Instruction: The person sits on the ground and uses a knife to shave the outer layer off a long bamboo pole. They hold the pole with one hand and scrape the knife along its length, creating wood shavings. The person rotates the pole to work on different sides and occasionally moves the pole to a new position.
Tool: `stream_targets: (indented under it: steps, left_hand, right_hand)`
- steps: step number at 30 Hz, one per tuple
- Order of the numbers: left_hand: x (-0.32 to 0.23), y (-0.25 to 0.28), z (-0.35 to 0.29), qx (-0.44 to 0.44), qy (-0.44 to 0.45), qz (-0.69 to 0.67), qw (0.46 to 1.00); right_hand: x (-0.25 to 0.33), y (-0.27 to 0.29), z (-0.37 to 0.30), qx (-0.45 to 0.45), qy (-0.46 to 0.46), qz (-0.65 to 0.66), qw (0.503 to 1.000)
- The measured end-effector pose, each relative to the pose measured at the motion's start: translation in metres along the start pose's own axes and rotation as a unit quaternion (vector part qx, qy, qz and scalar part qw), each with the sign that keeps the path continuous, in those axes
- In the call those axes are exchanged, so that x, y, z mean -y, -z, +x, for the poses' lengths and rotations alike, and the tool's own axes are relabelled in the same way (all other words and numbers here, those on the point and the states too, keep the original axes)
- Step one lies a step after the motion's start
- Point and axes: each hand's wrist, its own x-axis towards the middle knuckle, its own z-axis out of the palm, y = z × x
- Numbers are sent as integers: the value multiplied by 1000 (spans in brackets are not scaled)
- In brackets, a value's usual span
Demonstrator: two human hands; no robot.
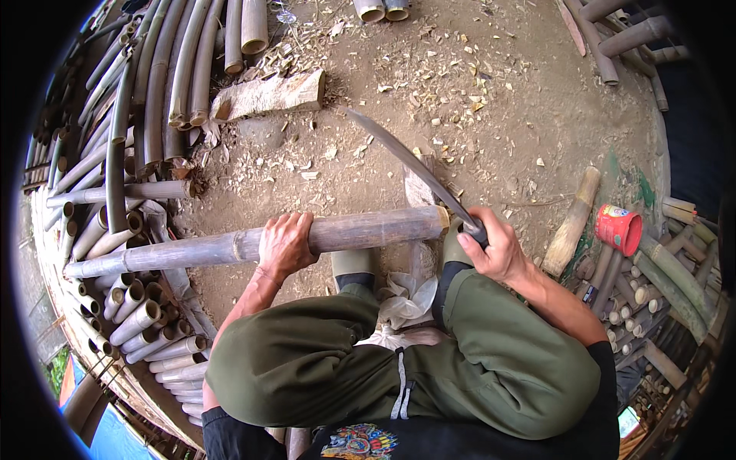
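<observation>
Here the left hand (285, 244) grips a bamboo pole (230, 247) at frame centre; the right hand (497, 247) clasps a curved machete (406, 165) angled toward the upper middle.

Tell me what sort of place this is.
Probably an outdoor bamboo-working yard. The left hand steadies a bamboo pole while the right hand grips a long curved blade; cut bamboo stacks and chips cover the dirt ground.

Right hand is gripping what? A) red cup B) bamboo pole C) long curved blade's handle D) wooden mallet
C: the right hand is closed on the handle of the long curved blade, by the bamboo pole end; the left hand grips the pole.
</observation>
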Motion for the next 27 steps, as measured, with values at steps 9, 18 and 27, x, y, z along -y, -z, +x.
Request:
stream_targets:
  steps: [9,18,27]
  left_hand:
    - [1,-15,-8,-89,-20,33,995]
    - [-3,-26,-11,-178,-45,67,981]
    - [-5,-25,-11,-164,-38,68,983]
  right_hand:
    - [-37,-10,-7,128,-143,-47,980]
    - [-68,-8,-9,184,-169,-147,957]
    - [-60,-12,-10,141,-150,-104,973]
